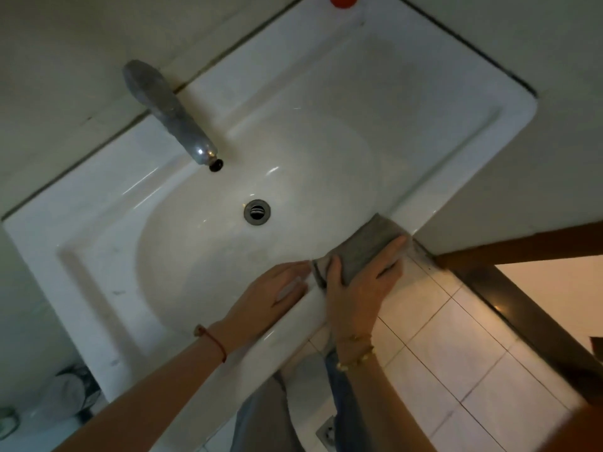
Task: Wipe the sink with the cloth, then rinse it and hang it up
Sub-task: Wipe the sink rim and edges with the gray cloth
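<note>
A white ceramic sink (408, 102) fills the view, with a round drain (257, 212) in its bowl and a metal tap (169, 112) at the back. A folded grey cloth (365, 246) lies on the sink's front rim near the right corner. My right hand (359, 288) presses on the cloth, thumb on one edge and fingers over the other. My left hand (270, 295) rests flat on the front rim just left of the cloth, fingers spread, holding nothing.
A red object (342, 0) sits at the sink's far edge. White floor tiles (473, 347) and a floor drain (328, 430) lie below right. A dark wooden door frame (522, 249) stands at right. Containers (68, 389) sit low at left.
</note>
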